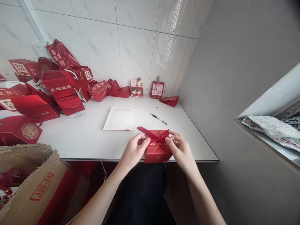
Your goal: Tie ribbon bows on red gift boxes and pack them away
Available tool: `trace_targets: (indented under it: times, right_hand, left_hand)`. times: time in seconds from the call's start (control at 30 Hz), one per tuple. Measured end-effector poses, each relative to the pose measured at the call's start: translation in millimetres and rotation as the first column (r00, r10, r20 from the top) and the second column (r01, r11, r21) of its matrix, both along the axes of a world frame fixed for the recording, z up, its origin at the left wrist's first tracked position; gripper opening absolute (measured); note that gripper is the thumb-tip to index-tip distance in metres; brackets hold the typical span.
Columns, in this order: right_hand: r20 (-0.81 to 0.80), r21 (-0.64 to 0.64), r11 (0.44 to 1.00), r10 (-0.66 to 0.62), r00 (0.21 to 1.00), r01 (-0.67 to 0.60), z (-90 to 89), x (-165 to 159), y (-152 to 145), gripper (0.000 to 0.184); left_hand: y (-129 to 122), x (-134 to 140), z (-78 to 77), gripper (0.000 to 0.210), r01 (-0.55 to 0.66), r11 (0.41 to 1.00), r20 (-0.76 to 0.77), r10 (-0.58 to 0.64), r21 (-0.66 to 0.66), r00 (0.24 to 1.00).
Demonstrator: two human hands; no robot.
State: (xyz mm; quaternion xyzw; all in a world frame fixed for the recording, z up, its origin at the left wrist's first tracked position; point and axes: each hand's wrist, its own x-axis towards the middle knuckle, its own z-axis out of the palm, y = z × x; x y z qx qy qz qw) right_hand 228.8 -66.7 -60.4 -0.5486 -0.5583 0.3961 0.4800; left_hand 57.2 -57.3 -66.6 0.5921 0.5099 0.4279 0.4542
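A red gift box (158, 154) with gold print sits at the front edge of the white table, jutting slightly over it. Across its top lies a dark red ribbon (153, 135), looped and knotted near the middle. My left hand (134, 148) pinches the ribbon between thumb and fingertips on the left side of the knot. On the other side, my right hand (180, 148) closes thumb and forefinger on the ribbon's right part. One ribbon tail sticks out to the upper left. The fingers partly cover the knot.
Several red boxes (61, 84) are heaped on the table (89, 140) at left; smaller ones line the tiled wall. An open notebook (119, 118) and a pen (158, 118) lie beyond the box. A cardboard carton (35, 187) stands lower left. A grey panel (217, 78) bounds the right.
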Motion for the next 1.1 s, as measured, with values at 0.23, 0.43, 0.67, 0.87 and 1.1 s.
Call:
trace_targets:
  times: [0.23,0.43,0.67,0.87,1.1]
  right_hand:
    - [-0.233,-0.125,0.988,0.054,0.971,-0.085,-2.5,11,2,0.041]
    - [-0.294,-0.147,0.982,0.072,0.953,-0.119,-10.4,15,4,0.037]
    - [-0.408,-0.186,0.969,0.072,0.910,-0.160,-7.2,16,5,0.037]
    - [-0.470,-0.167,0.960,0.122,0.874,-0.224,-10.0,19,7,0.040]
    - [-0.556,-0.164,0.944,0.152,0.817,-0.288,-13.6,22,10,0.033]
  left_hand:
    - [3,-5,-6.7,0.027,0.038,0.999,0.086,-0.036,-0.026,0.996]
    - [5,-4,-10.2,0.027,0.068,0.997,0.163,-0.060,-0.044,0.985]
    - [3,-5,-14.6,0.027,0.078,0.996,0.157,-0.072,-0.031,0.985]
    - [6,-3,-24.3,0.028,0.077,0.997,0.216,-0.075,-0.001,0.974]
    - [9,-3,-28.5,0.027,0.079,0.997,0.238,-0.077,0.000,0.968]
